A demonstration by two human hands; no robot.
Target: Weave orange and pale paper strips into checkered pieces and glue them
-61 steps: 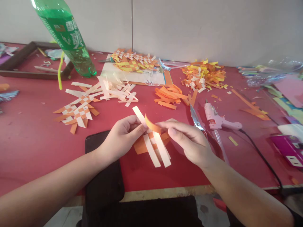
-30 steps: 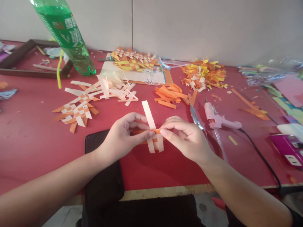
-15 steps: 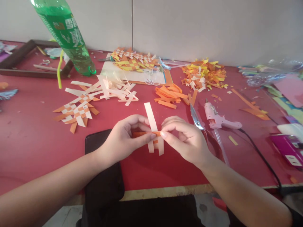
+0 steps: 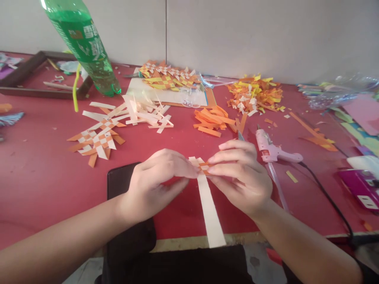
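Between my hands is a small weave of orange and cream paper strips (image 4: 204,167). One long cream strip (image 4: 211,213) runs from it toward me, past the table's front edge. My left hand (image 4: 161,183) pinches the weave's left side, its fingertips partly hiding it. On the right side, my right hand (image 4: 241,173) grips the weave between thumb and fingers. Beyond my hands lie loose orange strips (image 4: 213,118) and a heap of cream strips (image 4: 148,112). A finished-looking woven checkered piece (image 4: 99,140) rests at the left.
A green bottle (image 4: 89,47) stands at the back left by a dark frame (image 4: 35,92). To the right are a pink glue gun (image 4: 275,152) with a cord and scissors (image 4: 241,136), mostly hidden by my right hand. Woven pieces (image 4: 168,75) and paper scraps (image 4: 256,94) lie near the wall.
The weave has turned over, so the long cream strip that pointed away now points toward me. Both hands have shifted their grip, and my right hand now covers most of the scissors.
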